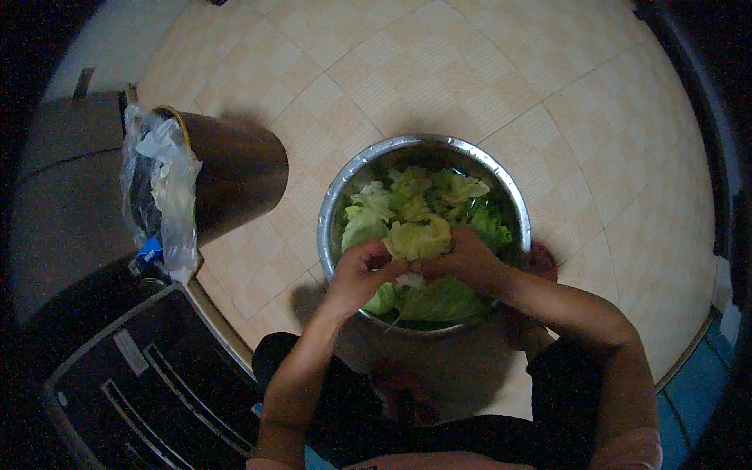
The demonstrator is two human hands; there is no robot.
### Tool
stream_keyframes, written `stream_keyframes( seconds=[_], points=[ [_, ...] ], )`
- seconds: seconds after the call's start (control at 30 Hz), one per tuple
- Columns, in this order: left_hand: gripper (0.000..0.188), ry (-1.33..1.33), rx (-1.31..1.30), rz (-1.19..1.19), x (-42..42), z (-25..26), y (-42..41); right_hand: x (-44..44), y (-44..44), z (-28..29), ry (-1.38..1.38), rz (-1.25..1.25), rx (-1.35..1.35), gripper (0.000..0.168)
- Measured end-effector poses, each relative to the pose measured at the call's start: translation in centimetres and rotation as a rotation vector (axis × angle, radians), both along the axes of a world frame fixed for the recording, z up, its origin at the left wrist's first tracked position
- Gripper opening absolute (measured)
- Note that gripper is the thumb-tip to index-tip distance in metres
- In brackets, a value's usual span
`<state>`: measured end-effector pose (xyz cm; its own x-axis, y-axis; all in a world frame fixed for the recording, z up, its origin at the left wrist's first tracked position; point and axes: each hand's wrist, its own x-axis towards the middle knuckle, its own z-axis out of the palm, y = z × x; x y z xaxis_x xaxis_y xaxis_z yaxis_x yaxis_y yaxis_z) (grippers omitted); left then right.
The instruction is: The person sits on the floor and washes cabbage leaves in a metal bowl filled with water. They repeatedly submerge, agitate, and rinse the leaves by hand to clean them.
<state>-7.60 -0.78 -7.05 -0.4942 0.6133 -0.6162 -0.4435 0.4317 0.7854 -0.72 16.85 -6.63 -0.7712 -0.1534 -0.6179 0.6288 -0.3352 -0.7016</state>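
Observation:
A large round stainless steel basin (424, 141) stands on the floor in front of me, with many green leaves in it, lettuce or cabbage. Over its middle, both hands hold one pale yellow-green leaf (420, 238). My left hand (364, 273) pinches the leaf's lower left side between thumb and fingers. My right hand (467, 258) grips its lower right side, and its fingertips are partly hidden. Below the held leaf lie a small white piece (411, 278) and broad green leaves (443, 302). Frillier dark green leaves (490, 226) lie at the basin's right side.
To the left is a brown cylindrical bin (238, 167) with a clear plastic liner (179, 217) hanging over its rim. A black slotted panel or crate (170, 376) is at the lower left. Light patterned tiles (411, 70) cover the floor around the basin.

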Motion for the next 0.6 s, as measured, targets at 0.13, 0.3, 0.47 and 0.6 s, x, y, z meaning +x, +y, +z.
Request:
stream_keyframes(
  seconds=[0.13, 0.3, 0.47, 0.6],
  points=[
    [0.012, 0.218, -0.126, 0.074, 0.6, -0.2, 0.6, 0.1, -0.2, -1.3, -0.005, 0.04, 0.233, 0.031],
    [0.02, 0.489, -0.235, 0.22, 1.9, -0.2, 1.2, -0.2, -1.6, -1.1, 0.033, -0.072, 0.416, 0.029],
    [0.025, 0.687, -0.303, 0.364, 2.5, 0.2, 2.1, -0.9, -2.2, -1.9, 0.046, -0.058, 0.778, 0.026],
    [0.024, 0.76, -0.384, 0.379, 1.3, 1.1, 2.1, 0.1, 1.2, -4.9, 0.471, 0.142, 1.145, 0.028]
  ],
)
